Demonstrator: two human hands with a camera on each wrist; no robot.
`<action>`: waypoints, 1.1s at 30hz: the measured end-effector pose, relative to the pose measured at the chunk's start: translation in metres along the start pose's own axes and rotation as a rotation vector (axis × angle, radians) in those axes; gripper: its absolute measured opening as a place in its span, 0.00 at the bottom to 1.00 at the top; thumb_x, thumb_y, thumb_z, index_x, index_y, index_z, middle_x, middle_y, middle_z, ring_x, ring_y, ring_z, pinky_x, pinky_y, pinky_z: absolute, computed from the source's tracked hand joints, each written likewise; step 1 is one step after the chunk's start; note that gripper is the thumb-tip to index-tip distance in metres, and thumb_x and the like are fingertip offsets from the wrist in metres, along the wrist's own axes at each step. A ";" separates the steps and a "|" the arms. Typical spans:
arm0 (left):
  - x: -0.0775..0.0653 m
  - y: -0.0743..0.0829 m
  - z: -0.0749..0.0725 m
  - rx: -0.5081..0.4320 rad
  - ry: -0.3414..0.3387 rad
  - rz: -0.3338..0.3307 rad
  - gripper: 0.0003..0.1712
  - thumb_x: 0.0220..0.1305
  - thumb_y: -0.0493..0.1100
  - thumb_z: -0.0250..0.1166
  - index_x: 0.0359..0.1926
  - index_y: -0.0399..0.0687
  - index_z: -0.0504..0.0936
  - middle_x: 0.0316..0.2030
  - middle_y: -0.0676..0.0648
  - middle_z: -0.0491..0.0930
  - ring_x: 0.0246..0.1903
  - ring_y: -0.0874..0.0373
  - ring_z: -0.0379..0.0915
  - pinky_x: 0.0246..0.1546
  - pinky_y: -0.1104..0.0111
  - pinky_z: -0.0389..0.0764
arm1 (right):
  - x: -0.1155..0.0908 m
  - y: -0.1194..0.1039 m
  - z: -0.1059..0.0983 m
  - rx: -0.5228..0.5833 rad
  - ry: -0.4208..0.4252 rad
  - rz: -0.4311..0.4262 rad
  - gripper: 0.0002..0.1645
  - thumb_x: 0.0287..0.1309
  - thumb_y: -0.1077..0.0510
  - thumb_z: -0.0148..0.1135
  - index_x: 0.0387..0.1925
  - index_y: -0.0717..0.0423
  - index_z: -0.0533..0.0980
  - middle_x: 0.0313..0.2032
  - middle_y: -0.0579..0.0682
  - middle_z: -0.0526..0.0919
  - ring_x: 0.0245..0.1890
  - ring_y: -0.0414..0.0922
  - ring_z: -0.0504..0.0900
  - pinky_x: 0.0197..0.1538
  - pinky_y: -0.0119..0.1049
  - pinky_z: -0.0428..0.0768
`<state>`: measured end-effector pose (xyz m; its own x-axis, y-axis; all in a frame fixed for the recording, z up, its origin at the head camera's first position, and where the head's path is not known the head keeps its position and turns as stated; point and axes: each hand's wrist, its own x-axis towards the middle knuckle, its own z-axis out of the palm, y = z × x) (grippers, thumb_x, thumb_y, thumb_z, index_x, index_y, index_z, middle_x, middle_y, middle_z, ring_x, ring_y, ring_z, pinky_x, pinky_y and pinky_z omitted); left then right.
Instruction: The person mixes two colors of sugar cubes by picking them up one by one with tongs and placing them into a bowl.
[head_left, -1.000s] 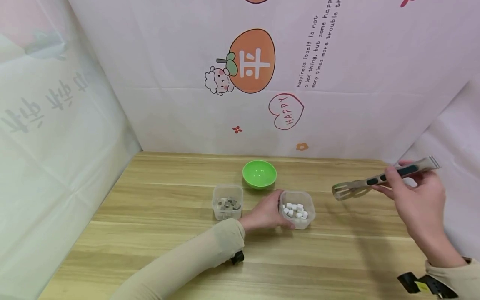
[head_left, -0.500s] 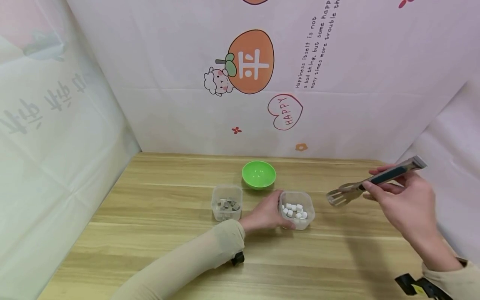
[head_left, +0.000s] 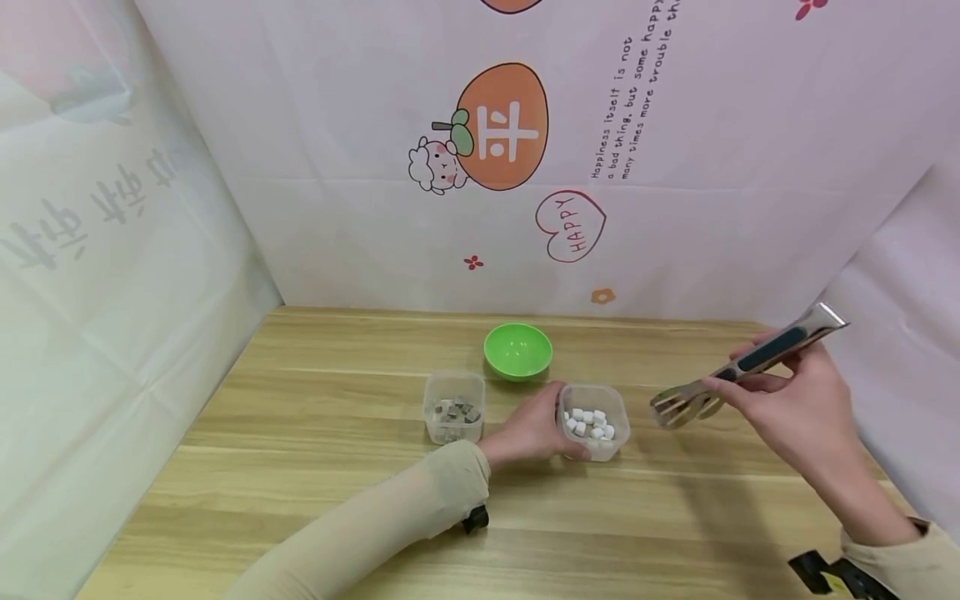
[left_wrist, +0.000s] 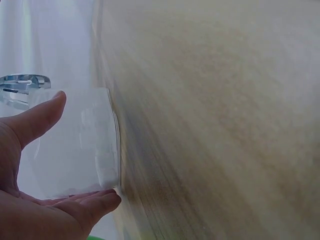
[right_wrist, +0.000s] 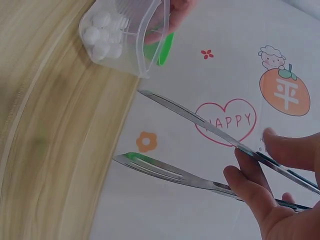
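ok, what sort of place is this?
Probably a makeshift tabletop work booth: a wood-grain table, a printed backdrop behind it, and pale sheeting along both sides.

Bright, diffuse light casts a soft shadow on the table (head_left: pixel 300 425); the left-wrist view looks hazy.

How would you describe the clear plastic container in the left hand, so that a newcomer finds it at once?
On the light-brown wooden table, find the round green plastic bowl near the back edge. Nearer the viewer and slightly right, the person's left hand grips the clear, squarish plastic container. Small white cubes distinguish it from the similar clear container on its left, which holds greyish pieces.
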<state>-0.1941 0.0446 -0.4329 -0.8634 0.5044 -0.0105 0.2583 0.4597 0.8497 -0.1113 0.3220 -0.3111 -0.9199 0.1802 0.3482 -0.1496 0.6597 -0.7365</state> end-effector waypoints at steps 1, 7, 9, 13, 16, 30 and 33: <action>0.000 0.000 0.000 0.002 -0.001 0.000 0.55 0.41 0.42 0.90 0.70 0.41 0.71 0.56 0.48 0.80 0.53 0.60 0.76 0.62 0.67 0.76 | -0.001 -0.001 0.000 -0.013 0.001 -0.001 0.33 0.56 0.60 0.81 0.55 0.48 0.69 0.43 0.31 0.80 0.31 0.25 0.85 0.31 0.21 0.83; 0.000 0.000 0.000 -0.006 0.002 -0.004 0.56 0.41 0.41 0.90 0.70 0.41 0.70 0.56 0.48 0.80 0.53 0.60 0.76 0.63 0.66 0.76 | -0.002 -0.005 0.001 -0.062 0.010 -0.009 0.28 0.56 0.59 0.82 0.54 0.47 0.76 0.39 0.25 0.80 0.29 0.23 0.85 0.27 0.22 0.78; -0.001 0.001 0.000 -0.004 0.008 -0.011 0.57 0.40 0.42 0.90 0.71 0.41 0.70 0.56 0.47 0.80 0.54 0.59 0.76 0.64 0.65 0.76 | -0.002 -0.006 0.001 -0.053 -0.001 -0.021 0.26 0.58 0.58 0.80 0.55 0.45 0.77 0.38 0.26 0.81 0.28 0.25 0.86 0.25 0.24 0.77; -0.001 0.001 0.000 -0.001 0.015 -0.016 0.57 0.40 0.42 0.90 0.71 0.41 0.69 0.57 0.46 0.80 0.54 0.58 0.76 0.64 0.64 0.76 | 0.000 -0.008 0.003 -0.078 0.002 -0.089 0.22 0.61 0.57 0.79 0.55 0.51 0.81 0.39 0.29 0.82 0.30 0.23 0.84 0.29 0.22 0.77; -0.002 0.000 0.000 0.000 0.015 -0.012 0.56 0.40 0.41 0.90 0.70 0.40 0.70 0.56 0.46 0.80 0.54 0.58 0.76 0.64 0.64 0.76 | 0.001 -0.009 0.005 -0.082 0.024 -0.147 0.22 0.60 0.61 0.78 0.54 0.58 0.81 0.41 0.30 0.82 0.36 0.19 0.80 0.37 0.15 0.79; -0.006 0.001 -0.003 0.008 0.010 -0.033 0.57 0.42 0.42 0.90 0.71 0.40 0.70 0.57 0.47 0.80 0.56 0.57 0.76 0.65 0.63 0.76 | 0.005 -0.021 0.013 0.004 0.048 -0.178 0.22 0.53 0.66 0.82 0.49 0.64 0.82 0.35 0.29 0.86 0.33 0.24 0.85 0.39 0.16 0.82; -0.006 -0.001 -0.004 0.010 0.011 -0.036 0.57 0.42 0.43 0.90 0.72 0.41 0.69 0.58 0.46 0.80 0.57 0.56 0.76 0.66 0.62 0.76 | 0.007 -0.021 0.016 0.074 0.073 -0.218 0.23 0.50 0.73 0.80 0.48 0.66 0.82 0.37 0.32 0.87 0.35 0.27 0.86 0.41 0.19 0.84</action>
<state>-0.1906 0.0383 -0.4314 -0.8769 0.4794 -0.0357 0.2308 0.4850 0.8435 -0.1203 0.2974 -0.3023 -0.8348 0.0929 0.5427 -0.3706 0.6341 -0.6786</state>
